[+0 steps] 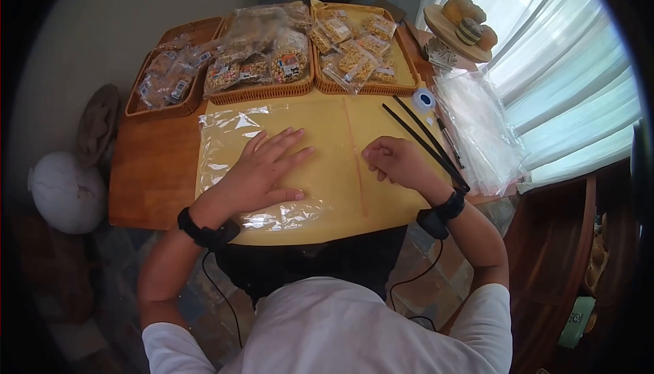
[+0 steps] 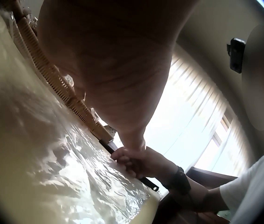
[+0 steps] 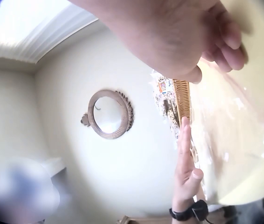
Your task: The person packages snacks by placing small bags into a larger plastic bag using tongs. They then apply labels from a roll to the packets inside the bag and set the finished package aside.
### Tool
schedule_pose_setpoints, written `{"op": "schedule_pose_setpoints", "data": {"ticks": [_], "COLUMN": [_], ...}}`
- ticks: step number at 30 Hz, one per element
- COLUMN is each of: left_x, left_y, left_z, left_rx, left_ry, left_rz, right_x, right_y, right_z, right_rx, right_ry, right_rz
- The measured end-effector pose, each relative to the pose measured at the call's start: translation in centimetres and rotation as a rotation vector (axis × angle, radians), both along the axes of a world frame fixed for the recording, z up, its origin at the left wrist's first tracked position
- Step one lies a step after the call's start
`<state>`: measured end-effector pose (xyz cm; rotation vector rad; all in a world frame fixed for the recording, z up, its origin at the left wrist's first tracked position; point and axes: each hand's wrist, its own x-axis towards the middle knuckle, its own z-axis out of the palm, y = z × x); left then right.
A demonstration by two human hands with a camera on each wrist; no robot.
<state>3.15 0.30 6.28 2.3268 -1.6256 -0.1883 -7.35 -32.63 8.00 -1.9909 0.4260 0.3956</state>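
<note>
A large clear plastic bag (image 1: 231, 139) with a thin reddish line (image 1: 355, 149) near its right edge lies on the yellow table covering (image 1: 402, 204). My left hand (image 1: 266, 169) rests on it, palm down, with fingers spread. To the right of the line is my right hand (image 1: 398, 161), its fingers loosely bent and fingertips close to the line. In the right wrist view, the right thumb (image 3: 195, 74) stands apart from the bent fingers (image 3: 227, 51), with nothing seen between them.
Wicker baskets (image 1: 272, 91) of packaged snacks line the back. Two black strips (image 1: 426, 142), a tape roll (image 1: 424, 100), a pen (image 1: 449, 142) and a stack of clear bags (image 1: 480, 129) lie at right. A stand (image 1: 449, 30) holds bread-like pieces behind them.
</note>
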Motion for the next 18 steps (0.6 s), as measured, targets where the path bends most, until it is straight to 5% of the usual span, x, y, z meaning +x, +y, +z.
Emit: {"op": "schedule_pose_setpoints", "data": {"ticks": [2,4,5,7,9,13,15,18], "left_x": [-0.7,-1.1,-1.2,-1.1,-1.8,-3.1,-2.6,1.0], "left_y": [1.4,3.8,5.4,8.2,9.9,13.5,15.7,16.5], "left_z": [1.1,2.0,2.2,1.4,0.2,-2.0,-2.0,-2.5], "left_rx": [-0.002,-0.012,-0.05,-0.048,-0.003,0.193,0.099,-0.253], "left_ry": [0.01,0.019,0.052,0.053,0.046,0.009,0.079,0.131], "left_rz": [0.057,0.114,0.184,0.225,0.389,0.396,0.406,0.689], "right_x": [0.2,0.3,0.2,-0.1,-0.9,-1.1,-1.6,-1.4], "right_y": [0.8,0.8,1.4,2.8,4.7,5.9,5.3,4.9], "right_z": [-0.7,-1.9,-2.0,-2.1,-4.2,-6.5,-6.2,-5.9], "right_rx": [0.067,-0.368,-0.344,-0.6,-0.604,-0.697,-0.741,-0.716], "right_ry": [0.021,-0.346,-0.364,-0.922,-0.841,-0.86,-0.815,-0.842], "right_rz": [-0.022,0.14,0.117,0.285,0.41,0.693,0.643,0.668]}}
